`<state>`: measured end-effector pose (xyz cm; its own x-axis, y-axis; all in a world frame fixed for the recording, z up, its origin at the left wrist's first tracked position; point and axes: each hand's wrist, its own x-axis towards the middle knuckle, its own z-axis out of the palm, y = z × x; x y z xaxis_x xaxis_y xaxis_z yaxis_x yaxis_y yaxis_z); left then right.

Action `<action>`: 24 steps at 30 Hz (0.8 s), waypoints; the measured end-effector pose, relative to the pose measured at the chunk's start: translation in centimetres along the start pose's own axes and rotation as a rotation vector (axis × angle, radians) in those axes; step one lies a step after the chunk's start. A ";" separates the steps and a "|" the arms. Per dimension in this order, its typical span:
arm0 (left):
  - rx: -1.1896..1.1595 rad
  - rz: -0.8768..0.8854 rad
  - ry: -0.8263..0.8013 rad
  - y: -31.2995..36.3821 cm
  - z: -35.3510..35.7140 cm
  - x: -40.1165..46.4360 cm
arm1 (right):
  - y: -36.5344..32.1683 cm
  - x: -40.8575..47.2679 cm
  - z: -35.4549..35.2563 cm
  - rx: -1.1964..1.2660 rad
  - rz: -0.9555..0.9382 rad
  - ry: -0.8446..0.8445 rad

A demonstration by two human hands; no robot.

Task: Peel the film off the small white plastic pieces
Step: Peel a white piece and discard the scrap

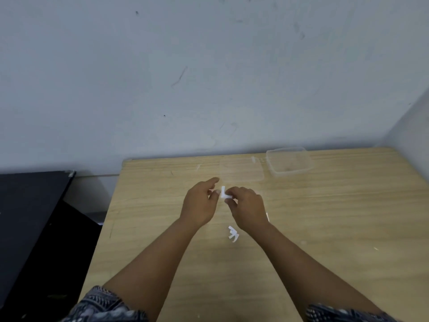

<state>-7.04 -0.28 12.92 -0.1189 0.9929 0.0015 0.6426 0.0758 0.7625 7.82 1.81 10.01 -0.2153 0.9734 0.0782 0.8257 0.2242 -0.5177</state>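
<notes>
A small white plastic piece (224, 193) is held above the wooden table (325, 217), between both hands. My left hand (200, 203) pinches its left side with thumb and a finger, the index finger sticking out straight. My right hand (247, 208) pinches its right end with curled fingers. Whether film is lifting from it is too small to tell. A little heap of white pieces (232, 234) lies on the table just below my right wrist. Another white piece (267, 216) shows partly behind my right wrist.
A clear plastic lid (241, 169) lies flat at the back of the table, and a clear plastic box (289, 164) stands to its right by the wall. A black surface (34, 205) sits lower, left of the table's edge. The wall corner closes the right side.
</notes>
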 end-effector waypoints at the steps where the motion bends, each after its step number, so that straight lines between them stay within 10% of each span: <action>1: 0.007 0.014 -0.013 0.1 -0.4 -0.2 | -0.6 -0.3 -0.2 0.011 -0.007 0.012; 24: -0.640 -0.323 0.162 4.6 -3.6 -3.2 | -5.6 -2.9 -6.2 0.932 0.261 0.019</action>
<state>-6.47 -3.40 18.77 -0.3701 0.9002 -0.2296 -0.0053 0.2451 0.9695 7.07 -1.99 17.98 -0.0683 0.9898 -0.1250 0.0994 -0.1179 -0.9880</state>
